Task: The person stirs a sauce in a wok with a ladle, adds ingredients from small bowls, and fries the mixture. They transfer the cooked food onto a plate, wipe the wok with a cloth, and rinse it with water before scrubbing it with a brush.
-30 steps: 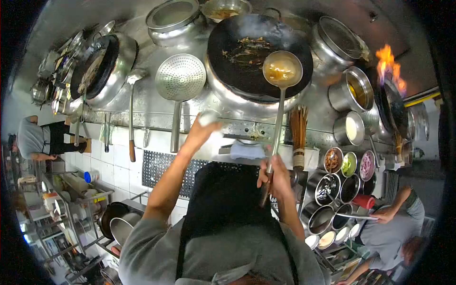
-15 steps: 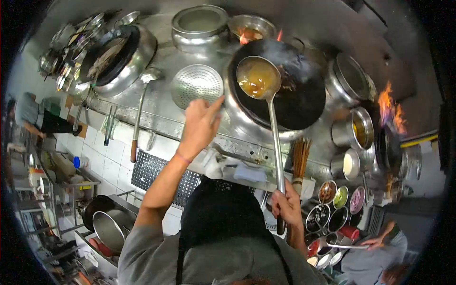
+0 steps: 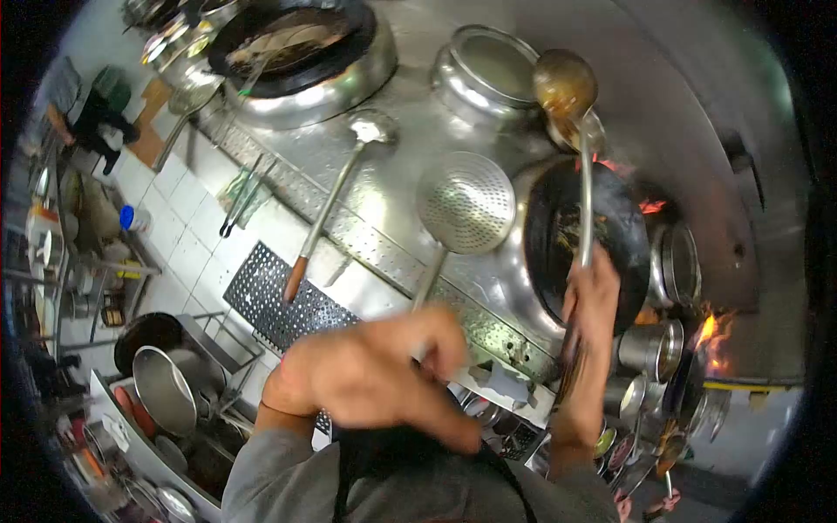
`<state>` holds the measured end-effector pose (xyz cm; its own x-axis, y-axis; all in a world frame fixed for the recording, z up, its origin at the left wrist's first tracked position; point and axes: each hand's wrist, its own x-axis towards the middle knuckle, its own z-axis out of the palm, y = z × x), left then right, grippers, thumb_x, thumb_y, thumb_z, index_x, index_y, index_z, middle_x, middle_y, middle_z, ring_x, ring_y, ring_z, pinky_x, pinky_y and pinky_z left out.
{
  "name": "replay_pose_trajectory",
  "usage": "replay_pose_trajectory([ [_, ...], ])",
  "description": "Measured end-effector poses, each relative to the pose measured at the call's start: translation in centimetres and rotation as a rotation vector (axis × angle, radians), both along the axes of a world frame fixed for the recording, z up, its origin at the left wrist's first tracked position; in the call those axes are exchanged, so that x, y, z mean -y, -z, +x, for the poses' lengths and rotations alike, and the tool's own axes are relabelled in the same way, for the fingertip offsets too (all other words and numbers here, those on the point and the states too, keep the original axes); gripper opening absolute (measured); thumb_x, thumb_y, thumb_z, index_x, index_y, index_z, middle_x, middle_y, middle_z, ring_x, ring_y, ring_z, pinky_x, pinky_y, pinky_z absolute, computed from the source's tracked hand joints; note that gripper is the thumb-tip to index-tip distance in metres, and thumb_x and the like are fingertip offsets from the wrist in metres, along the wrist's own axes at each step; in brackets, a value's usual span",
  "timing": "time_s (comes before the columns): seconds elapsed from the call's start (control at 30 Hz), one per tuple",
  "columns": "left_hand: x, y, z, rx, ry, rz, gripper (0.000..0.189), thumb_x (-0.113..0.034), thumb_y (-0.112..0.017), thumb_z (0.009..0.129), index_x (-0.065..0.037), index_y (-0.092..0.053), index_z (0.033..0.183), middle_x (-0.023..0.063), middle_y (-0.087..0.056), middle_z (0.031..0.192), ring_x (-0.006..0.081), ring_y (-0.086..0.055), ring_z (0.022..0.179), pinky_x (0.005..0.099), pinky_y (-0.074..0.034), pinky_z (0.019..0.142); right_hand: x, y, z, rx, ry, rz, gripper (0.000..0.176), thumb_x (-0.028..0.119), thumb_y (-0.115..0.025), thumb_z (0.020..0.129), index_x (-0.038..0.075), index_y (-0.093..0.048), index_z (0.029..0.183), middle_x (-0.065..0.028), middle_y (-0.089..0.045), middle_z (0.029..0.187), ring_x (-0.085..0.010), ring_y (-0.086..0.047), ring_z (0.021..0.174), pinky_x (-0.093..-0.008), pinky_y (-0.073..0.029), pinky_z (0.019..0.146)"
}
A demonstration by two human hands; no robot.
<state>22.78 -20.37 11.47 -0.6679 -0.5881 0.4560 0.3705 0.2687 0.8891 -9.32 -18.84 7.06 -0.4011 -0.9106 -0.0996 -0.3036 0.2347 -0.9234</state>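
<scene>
My right hand is closed round the long handle of a ladle. The bowl of the ladle, with brownish liquid in it, is tilted over a metal bowl behind the black wok. Dark strands and some smoke show inside the wok. My left hand is in front of my apron, blurred by motion, with its fingers partly spread and nothing visible in them. The handle of the perforated skimmer passes just behind it.
A large wok and another ladle lie to the left. A lidless pot stands at the back. Flames rise at the right. A black perforated mat lies below the counter. Another person stands at far left; a co-worker's hands show at lower right.
The view has turned. My right hand has carried the ladle from above the wok to the back bowl. My left hand has pulled back from beside the skimmer towards my body.
</scene>
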Motion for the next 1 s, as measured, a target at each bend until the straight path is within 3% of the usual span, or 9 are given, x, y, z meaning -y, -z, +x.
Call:
replay_pose_trajectory([
  [0.07, 0.6, 1.2, 0.2, -0.269, 0.502, -0.108, 0.010, -0.002, -0.074, 0.071, -0.001, -0.065, 0.072, 0.0087, -0.056, 0.076, 0.0222, -0.054, 0.066, 0.0344, -0.042, 0.058, 8.1, 1.0, -0.9, -0.223, -0.081, -0.074, 0.032, 0.010, -0.052, 0.092, 0.000, -0.052, 0.122, 0.0014, -0.045, 0.058, -0.0074, -0.044, 0.040, -0.0238, -0.033, 0.035],
  [0.17, -1.6, 1.9, -1.6, -0.793, 0.467, -0.177, 0.017, -0.022, -0.055, 0.094, -0.008, -0.064, 0.097, 0.0185, -0.050, 0.094, 0.0296, -0.051, 0.076, 0.0392, -0.045, 0.062, 18.4, 5.5, -1.4, -0.416, -0.041, -0.146, 0.030, 0.015, -0.053, 0.091, -0.003, -0.053, 0.115, -0.0017, -0.046, 0.056, -0.0116, -0.044, 0.038, -0.0289, -0.037, 0.035],
  [0.23, -1.8, 0.7, -0.9, -0.723, 0.492, -0.067, 0.013, -0.014, -0.057, 0.092, -0.007, -0.066, 0.086, 0.0172, -0.050, 0.091, 0.0292, -0.052, 0.077, 0.0372, -0.044, 0.062, 22.8, 7.8, -2.1, -0.257, -0.027, -0.052, 0.024, 0.013, -0.053, 0.089, -0.004, -0.055, 0.107, -0.0023, -0.046, 0.056, -0.0124, -0.045, 0.039, -0.0301, -0.037, 0.036],
  [0.3, -1.8, 0.8, -1.5, -0.754, 0.673, -0.029, 0.017, -0.009, -0.054, 0.092, -0.006, -0.067, 0.081, 0.0166, -0.050, 0.090, 0.0294, -0.052, 0.076, 0.0380, -0.043, 0.062, 24.9, 5.3, -2.2, 0.158, -0.034, 0.198, 0.017, 0.011, -0.052, 0.089, -0.002, -0.055, 0.099, -0.0014, -0.045, 0.055, -0.0121, -0.044, 0.041, -0.0296, -0.037, 0.036],
  [0.33, -2.1, 0.8, -1.8, -0.755, 0.676, -0.025, 0.017, -0.009, -0.054, 0.092, -0.006, -0.067, 0.081, 0.0166, -0.050, 0.090, 0.0294, -0.052, 0.076, 0.0380, -0.043, 0.062, 24.9, 4.2, -4.7, 0.509, -0.210, 0.221, 0.018, 0.009, -0.050, 0.090, -0.005, -0.050, 0.101, -0.0032, -0.047, 0.063, -0.0122, -0.043, 0.043, -0.0296, -0.036, 0.036],
  [0.37, -2.4, 0.8, -2.2, -0.794, 0.668, -0.019, 0.019, -0.009, -0.052, 0.092, -0.006, -0.067, 0.081, 0.0163, -0.049, 0.090, 0.0295, -0.052, 0.076, 0.0384, -0.042, 0.062, 25.6, 3.5, -5.8, 1.199, 0.039, 0.145, 0.028, 0.011, -0.043, 0.095, -0.010, -0.039, 0.114, -0.0062, -0.046, 0.072, -0.0122, -0.041, 0.044, -0.0283, -0.034, 0.037],
  [0.43, -2.7, 0.7, -2.6, -0.836, 0.670, -0.007, 0.021, -0.008, -0.050, 0.092, -0.006, -0.068, 0.080, 0.0161, -0.049, 0.090, 0.0295, -0.052, 0.076, 0.0388, -0.041, 0.062, 24.4, 1.9, -7.5, 1.730, -0.055, 0.151, 0.037, 0.012, -0.037, 0.099, -0.012, -0.025, 0.124, -0.0086, -0.043, 0.078, -0.0122, -0.043, 0.045, -0.0259, -0.033, 0.037],
  [0.77, -5.8, -1.0, -8.4, -0.790, 1.066, 0.072, 0.024, -0.015, -0.050, 0.095, -0.007, -0.072, 0.088, 0.0158, -0.051, 0.092, 0.0247, -0.050, 0.071, 0.0334, -0.040, 0.058, 4.9, -9.1, -12.9, 1.654, -0.036, -0.025, 0.044, 0.011, -0.037, 0.098, -0.016, -0.019, 0.128, -0.0093, -0.040, 0.082, -0.0105, -0.045, 0.049, -0.0244, -0.033, 0.035],
  [1.0, -12.4, 0.1, -13.4, -0.916, 1.108, 0.363, 0.017, -0.020, -0.060, 0.091, -0.010, -0.074, 0.095, 0.0148, -0.052, 0.096, 0.0174, -0.050, 0.069, 0.0267, -0.041, 0.054, -6.9, -8.0, -15.8, 1.312, 0.257, 0.113, 0.029, 0.008, -0.044, 0.095, -0.011, -0.035, 0.115, -0.0071, -0.049, 0.077, -0.0058, -0.046, 0.046, -0.0196, -0.030, 0.031],
])
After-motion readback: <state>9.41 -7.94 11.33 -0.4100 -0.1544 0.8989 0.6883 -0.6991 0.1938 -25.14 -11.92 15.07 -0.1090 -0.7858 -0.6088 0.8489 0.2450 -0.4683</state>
